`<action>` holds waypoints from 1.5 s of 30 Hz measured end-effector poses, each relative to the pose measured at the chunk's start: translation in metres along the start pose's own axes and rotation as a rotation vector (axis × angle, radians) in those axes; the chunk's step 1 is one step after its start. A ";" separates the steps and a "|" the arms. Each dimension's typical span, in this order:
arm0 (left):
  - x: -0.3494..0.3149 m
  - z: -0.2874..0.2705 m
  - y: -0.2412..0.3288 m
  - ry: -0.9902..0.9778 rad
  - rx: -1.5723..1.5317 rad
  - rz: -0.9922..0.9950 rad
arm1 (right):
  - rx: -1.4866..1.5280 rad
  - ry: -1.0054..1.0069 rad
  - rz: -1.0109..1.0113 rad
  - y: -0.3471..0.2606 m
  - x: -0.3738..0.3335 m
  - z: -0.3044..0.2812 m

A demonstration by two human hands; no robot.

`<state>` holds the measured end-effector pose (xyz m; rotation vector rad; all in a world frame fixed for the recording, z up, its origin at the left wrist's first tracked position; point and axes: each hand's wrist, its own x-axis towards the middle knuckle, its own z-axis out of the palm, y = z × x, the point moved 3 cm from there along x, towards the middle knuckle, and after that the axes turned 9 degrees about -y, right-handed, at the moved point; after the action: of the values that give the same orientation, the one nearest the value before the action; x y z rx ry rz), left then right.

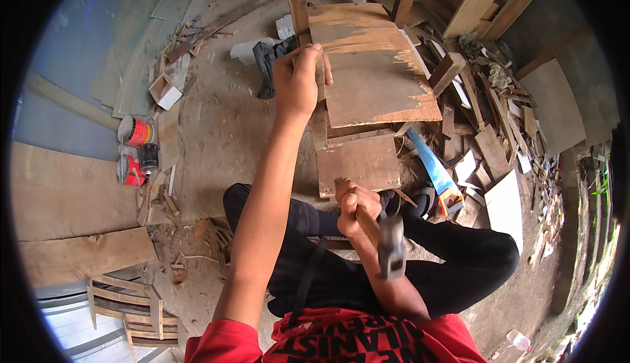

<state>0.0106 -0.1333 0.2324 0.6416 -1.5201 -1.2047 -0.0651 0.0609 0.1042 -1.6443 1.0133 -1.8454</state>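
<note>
My left hand is closed around the left edge of a low wooden frame with short upright posts. A worn plywood sheet, its surface layer peeled and splintered, lies on top of that frame. My right hand grips the wooden handle of a hammer. Its slightly blurred metal head points back toward my body, over my crossed legs. Just beyond the right hand, a smaller brown board is at the near end of the frame. Whether my left fingers pinch a nail is hidden.
A blue-bladed handsaw rests right of the frame. Scrap wood is heaped along the right side. Several cans stand by the left wall, near loose offcuts. A black plastic bag lies left of the frame.
</note>
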 end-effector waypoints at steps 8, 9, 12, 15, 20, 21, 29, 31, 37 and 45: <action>0.001 0.000 -0.006 0.009 -0.052 -0.006 | -0.279 -0.070 0.284 0.013 -0.008 -0.009; 0.002 0.001 -0.009 0.014 -0.068 -0.015 | -0.237 -0.049 0.220 -0.002 0.001 -0.008; 0.004 0.002 -0.010 0.012 -0.125 -0.007 | -0.516 0.011 0.063 0.004 0.006 -0.005; 0.005 -0.001 -0.011 -0.001 -0.129 0.017 | -0.276 0.061 0.494 0.039 -0.002 -0.011; 0.007 -0.001 -0.011 0.008 -0.149 -0.031 | -0.224 0.049 0.070 0.007 0.009 -0.008; 0.007 0.001 -0.011 0.006 -0.160 -0.038 | -0.094 0.088 -0.039 0.006 0.015 -0.007; 0.003 -0.005 -0.014 0.028 -0.151 -0.039 | -0.151 0.012 -0.049 -0.010 0.030 0.003; 0.005 -0.004 -0.011 0.013 -0.158 -0.017 | -0.149 0.081 -0.131 0.004 0.024 0.005; 0.009 -0.002 -0.013 0.043 -0.157 -0.040 | -0.314 -0.017 0.130 0.029 0.011 -0.004; 0.010 -0.005 -0.020 0.066 -0.182 -0.082 | -0.358 -0.032 0.398 0.051 0.002 -0.007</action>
<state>0.0087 -0.1505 0.2173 0.6204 -1.3230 -1.3536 -0.0785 0.0289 0.0660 -1.5099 1.5969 -1.4304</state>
